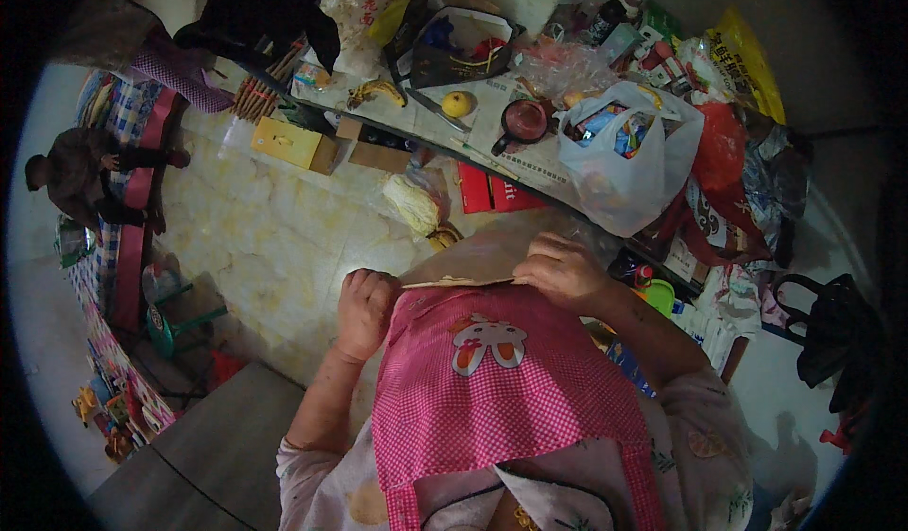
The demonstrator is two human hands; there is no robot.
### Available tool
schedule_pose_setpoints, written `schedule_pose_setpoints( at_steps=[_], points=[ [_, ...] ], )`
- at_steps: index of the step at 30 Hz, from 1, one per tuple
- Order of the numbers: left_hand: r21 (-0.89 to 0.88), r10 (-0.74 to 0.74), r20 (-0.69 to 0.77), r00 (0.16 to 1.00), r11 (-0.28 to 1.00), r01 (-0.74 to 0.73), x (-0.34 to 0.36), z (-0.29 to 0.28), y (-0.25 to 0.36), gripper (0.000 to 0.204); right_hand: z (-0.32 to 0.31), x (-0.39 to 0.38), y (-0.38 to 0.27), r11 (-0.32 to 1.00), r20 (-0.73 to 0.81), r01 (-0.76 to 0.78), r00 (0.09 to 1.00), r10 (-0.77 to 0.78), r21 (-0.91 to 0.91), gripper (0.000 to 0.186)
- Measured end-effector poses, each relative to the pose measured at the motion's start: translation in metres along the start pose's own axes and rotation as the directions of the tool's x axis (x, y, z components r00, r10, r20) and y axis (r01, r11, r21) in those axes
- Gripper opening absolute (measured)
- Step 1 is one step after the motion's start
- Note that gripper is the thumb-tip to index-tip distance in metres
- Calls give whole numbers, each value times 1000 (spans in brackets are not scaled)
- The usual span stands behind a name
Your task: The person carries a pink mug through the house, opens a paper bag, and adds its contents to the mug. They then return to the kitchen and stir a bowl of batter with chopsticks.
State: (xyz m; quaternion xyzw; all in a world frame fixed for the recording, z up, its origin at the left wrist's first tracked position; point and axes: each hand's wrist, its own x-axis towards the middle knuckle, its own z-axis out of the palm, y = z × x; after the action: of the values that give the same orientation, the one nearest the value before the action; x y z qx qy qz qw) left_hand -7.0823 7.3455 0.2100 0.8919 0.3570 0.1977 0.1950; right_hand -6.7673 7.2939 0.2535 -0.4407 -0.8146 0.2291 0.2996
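Observation:
Both my hands are closed on a thin brownish, partly see-through sheet or bag (pixel 473 255), stretched between them in front of my waist. My left hand (pixel 367 310) grips the near left end of its pale edge, fingers curled in. At the right end, my right hand (pixel 556 271) pinches the same edge, a little higher and farther from me. Whether it is a flat sheet or a bag cannot be made out. Just below the edge lies the top of the pink checked apron (pixel 511 408) I wear, with a rabbit patch (pixel 488 344).
Beyond my hands runs a long table (pixel 530 167) with a mug (pixel 523 122), a yellow fruit (pixel 457 104), a knife (pixel 437 110), bananas (pixel 376 91) and a stuffed white plastic bag (pixel 624 167). A yellow box (pixel 288 145) and a cabbage (pixel 410 204) are lower down. A person (pixel 80 176) sits far left.

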Motion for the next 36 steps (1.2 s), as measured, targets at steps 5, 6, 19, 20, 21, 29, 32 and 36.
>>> schedule_pose_setpoints(
  at_steps=[5,6,19,20,21,29,32,36],
  points=[
    [15,15,10,1000,1000,-16,-7,-1,-7,13,-2,-2,-1,998,9,-66,998,66,-12,12],
    [2,12,0,1000,1000,-12,-9,0,-8,12,-3,0,-1,998,13,-56,998,56,-24,12],
    [66,-24,4,1000,998,23,-19,-7,-20,11,-2,-1,1,999,1,-13,1000,13,-37,14],
    [45,-24,-2,1000,999,24,-21,-6,-21,11,-1,-1,1,1000,-5,-23,1000,23,-22,14],
    [23,-25,-9,1000,999,25,-22,-5,-22,11,-1,-1,1,999,-10,-32,999,32,-6,14],
    [-5,-106,-53,993,994,106,-14,-9,-19,11,3,-2,9,998,17,-36,999,35,48,12],
    [40,-97,-59,994,994,100,-25,-4,-25,12,8,-3,17,996,28,-46,999,44,81,11],
    [82,-142,-90,986,985,150,-22,-14,-27,18,7,17,26,997,-10,-58,998,58,53,13]
  ],
)
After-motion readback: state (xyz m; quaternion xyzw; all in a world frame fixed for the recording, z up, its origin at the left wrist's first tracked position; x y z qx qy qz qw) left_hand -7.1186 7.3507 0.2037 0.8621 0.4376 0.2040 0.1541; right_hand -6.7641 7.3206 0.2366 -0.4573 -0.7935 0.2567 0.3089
